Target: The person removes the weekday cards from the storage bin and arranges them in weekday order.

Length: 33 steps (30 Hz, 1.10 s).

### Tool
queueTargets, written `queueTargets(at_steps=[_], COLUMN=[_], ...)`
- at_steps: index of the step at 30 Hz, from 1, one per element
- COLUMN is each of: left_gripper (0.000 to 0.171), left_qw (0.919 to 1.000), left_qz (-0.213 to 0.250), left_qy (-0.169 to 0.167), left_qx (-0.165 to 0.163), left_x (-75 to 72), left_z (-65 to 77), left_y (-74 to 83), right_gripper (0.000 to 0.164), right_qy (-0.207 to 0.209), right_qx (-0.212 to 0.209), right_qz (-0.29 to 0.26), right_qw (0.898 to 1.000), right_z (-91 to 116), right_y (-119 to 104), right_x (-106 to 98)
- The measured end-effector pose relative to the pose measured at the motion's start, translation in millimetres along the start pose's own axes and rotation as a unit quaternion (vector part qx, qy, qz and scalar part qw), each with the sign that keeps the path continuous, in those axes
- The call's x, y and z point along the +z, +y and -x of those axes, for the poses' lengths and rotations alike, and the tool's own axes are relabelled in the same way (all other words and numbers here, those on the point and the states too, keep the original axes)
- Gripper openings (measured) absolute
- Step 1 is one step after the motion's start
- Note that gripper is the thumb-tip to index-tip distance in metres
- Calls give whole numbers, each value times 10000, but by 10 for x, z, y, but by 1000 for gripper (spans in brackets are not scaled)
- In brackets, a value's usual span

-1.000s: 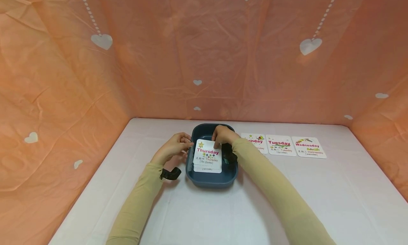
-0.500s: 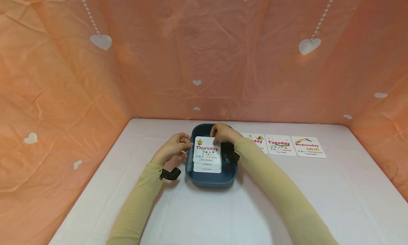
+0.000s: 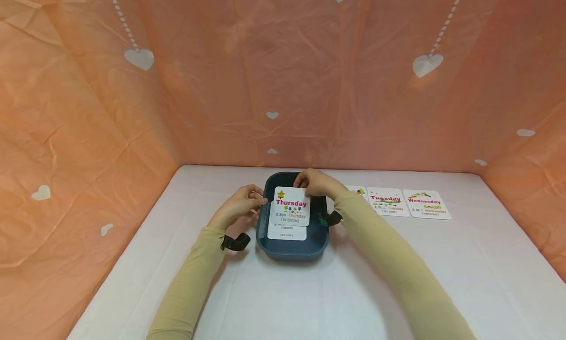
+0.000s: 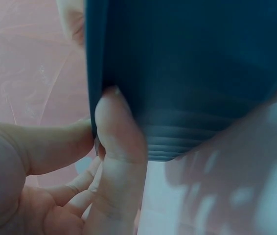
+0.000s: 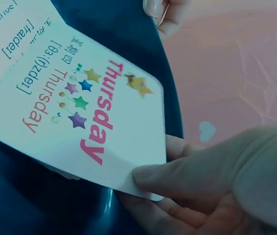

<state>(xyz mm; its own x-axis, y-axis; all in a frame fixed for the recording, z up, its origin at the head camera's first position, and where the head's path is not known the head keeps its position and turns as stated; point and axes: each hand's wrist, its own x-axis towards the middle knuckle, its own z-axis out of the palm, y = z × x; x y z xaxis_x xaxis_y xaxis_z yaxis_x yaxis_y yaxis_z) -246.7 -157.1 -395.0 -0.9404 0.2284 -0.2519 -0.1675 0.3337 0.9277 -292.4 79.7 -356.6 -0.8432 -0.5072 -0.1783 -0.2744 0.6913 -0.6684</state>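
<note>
In the head view my right hand [image 3: 322, 184] pinches the top right corner of a white flashcard [image 3: 292, 208] reading "Thursday". The right wrist view has the thumb [image 5: 153, 177] flat on the card's face, fingers underneath. Under it, more flashcards [image 3: 286, 233] lie overlapping in a blue plastic basin [image 3: 293, 251], their upper parts covered. My left hand [image 3: 239, 205] holds the basin's left rim; up close in the left wrist view, thumb and finger grip the blue wall [image 4: 187, 68] from both sides.
Right of the basin, a "Tuesday" card [image 3: 388, 202] and a "Wednesday" card [image 3: 426, 204] lie in a row on the white tablecloth [image 3: 283, 300]. Another card [image 3: 359, 190] beside them is mostly hidden by my right sleeve. Orange cloth [image 3: 309, 84] with hearts hangs behind.
My right hand has drawn the Thursday card up and slightly right, uncovering more of the cards below. The right forearm now hides more of the Monday card. The left hand stays at the rim.
</note>
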Motion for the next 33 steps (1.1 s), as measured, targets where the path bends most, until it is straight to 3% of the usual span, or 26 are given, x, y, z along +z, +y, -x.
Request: queueTargets(at_steps=[8, 17, 23, 27, 33], left_gripper=[30, 30, 29, 29, 33], left_qw=[10000, 10000, 9999, 9999, 9998], left_qz=[0, 0, 33, 15, -29], left_qy=[-20, -21, -56, -47, -61], left_qx=[88, 64, 106, 102, 164], left_x=[-18, -21, -10, -10, -15], left_z=[3, 14, -3, -7, -12], left_y=[0, 2, 29, 44, 32], right_gripper=[29, 14, 22, 26, 27], right_qy=[129, 309, 594, 935, 1449], right_qx=[-126, -57, -248, -404, -336], right_qz=[-23, -1086, -1408, -1689, -2324], right_qw=[9998, 9936, 9879, 9804, 9612], right_z=[89, 197, 301, 396, 560], right_y=[14, 45, 99, 139, 219], right_x=[-27, -38, -150, -257, -449])
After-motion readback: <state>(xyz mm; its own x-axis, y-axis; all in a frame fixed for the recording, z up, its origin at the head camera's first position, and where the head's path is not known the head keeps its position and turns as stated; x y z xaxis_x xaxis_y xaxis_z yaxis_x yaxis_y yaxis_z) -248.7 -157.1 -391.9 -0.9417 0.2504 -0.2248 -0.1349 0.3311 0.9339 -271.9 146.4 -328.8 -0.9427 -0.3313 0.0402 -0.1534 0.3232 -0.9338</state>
